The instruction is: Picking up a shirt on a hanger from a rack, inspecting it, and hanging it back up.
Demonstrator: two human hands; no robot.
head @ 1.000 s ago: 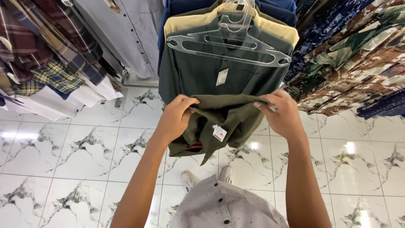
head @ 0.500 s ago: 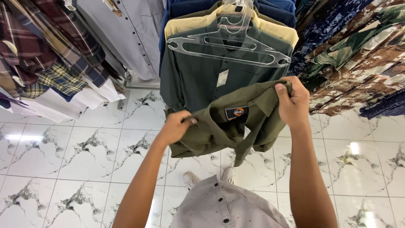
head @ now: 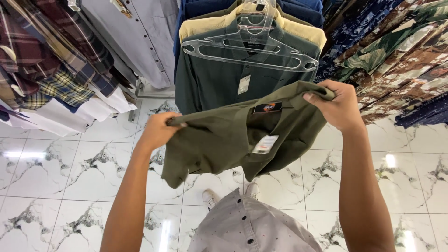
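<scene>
Olive-green shirt (head: 219,140) with a dark neck label (head: 267,108) showing a small red-orange mark, plus a white hang tag (head: 265,144) with a red patch. Behind it: dark green shirt (head: 210,84), clear plastic hanger (head: 249,49), pale yellow shirt (head: 298,31), navy shirts (head: 200,7), light grey shirt (head: 135,37) with dark buttons. Left rack is maroon, navy and yellow plaid shirts (head: 51,65) over white ones; right rack is navy, brown and green leaf-print shirts (head: 396,51); floor tiles (head: 70,177) white marble with grey veins, wearer's shirt (head: 252,224) grey with fine specks.

A white marble-veined tiled floor (head: 70,186) carries the person's pale shoes (head: 211,198) near the middle.
</scene>
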